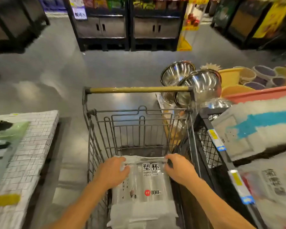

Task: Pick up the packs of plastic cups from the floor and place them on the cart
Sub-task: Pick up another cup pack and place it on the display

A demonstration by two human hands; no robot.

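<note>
Both hands' grip on lengthwise pack

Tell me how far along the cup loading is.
Done: at least one pale pack already lies low in the cart. In hand: the left hand and right hand both grip the far corners of a clear pack of cups, lowering it onto that pile. Left: releasing this pack. No other cup packs show on the visible floor, so I cannot say how many remain.

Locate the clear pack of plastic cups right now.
In the head view, the clear pack of plastic cups sits low centre, inside the grey wire shopping cart, held at its far end between the left hand and right hand.
</note>
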